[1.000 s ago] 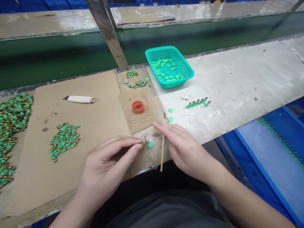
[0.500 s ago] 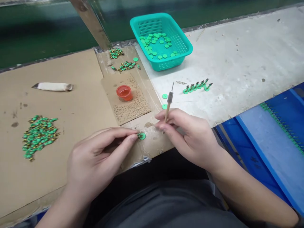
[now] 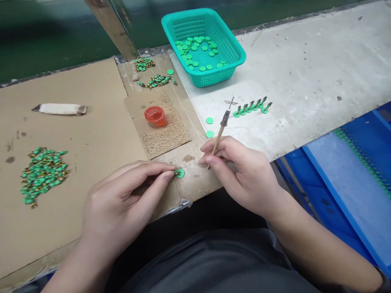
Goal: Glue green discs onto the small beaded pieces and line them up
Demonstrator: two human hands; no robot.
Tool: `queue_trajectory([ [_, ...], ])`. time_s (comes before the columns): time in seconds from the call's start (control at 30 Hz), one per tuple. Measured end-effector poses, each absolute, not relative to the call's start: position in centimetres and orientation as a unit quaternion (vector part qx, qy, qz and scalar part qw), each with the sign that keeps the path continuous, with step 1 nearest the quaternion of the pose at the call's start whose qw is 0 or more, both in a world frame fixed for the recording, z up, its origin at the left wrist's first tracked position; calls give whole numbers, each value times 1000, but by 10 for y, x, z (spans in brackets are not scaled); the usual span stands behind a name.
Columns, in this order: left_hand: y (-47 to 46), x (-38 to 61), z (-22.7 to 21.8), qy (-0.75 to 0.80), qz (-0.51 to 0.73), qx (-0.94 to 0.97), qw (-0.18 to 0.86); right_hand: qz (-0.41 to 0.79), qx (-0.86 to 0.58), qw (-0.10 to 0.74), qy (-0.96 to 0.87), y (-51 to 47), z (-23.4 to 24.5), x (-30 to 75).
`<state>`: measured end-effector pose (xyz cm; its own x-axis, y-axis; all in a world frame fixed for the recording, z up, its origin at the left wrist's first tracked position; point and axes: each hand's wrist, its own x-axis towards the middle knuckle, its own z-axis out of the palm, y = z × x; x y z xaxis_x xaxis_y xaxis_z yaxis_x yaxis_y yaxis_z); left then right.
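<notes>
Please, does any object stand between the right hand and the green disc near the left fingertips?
Nothing visible does: only marked tabletop shows between the right hand and the green disc. The left hand is on the disc's other side.

"How many standing pieces (image 3: 252, 103) are counted at the right?"

"Six: five in a row, one set apart."

"And other green discs (image 3: 209, 134)?"

"Two are seen left of those, one far disc (image 3: 170, 72), and one near disc (image 3: 181, 173), where one small piece (image 3: 176, 172) is held. In the single teal basket (image 3: 214, 77), over twenty overlapping ones are made out."

"And heaps (image 3: 45, 175)?"

"Three: one large at the left, two small on the far side."

"Anything else?"

"One red cup (image 3: 159, 124), one white pointed tool (image 3: 62, 109) and one stick tool (image 3: 220, 133) are found."
</notes>
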<state>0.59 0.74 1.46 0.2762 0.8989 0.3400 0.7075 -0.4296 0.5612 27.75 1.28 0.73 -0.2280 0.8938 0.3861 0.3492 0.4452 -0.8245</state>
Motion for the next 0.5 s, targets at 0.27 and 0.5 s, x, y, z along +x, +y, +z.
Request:
queue_trajectory([
  [0.27, 6, 6, 12, 503, 308, 798, 121, 295, -434, 439, -729, 12, 2, 277],
  [0.5, 5, 6, 12, 458, 304, 832, 78, 257, -397, 399, -785, 12, 16, 283],
])
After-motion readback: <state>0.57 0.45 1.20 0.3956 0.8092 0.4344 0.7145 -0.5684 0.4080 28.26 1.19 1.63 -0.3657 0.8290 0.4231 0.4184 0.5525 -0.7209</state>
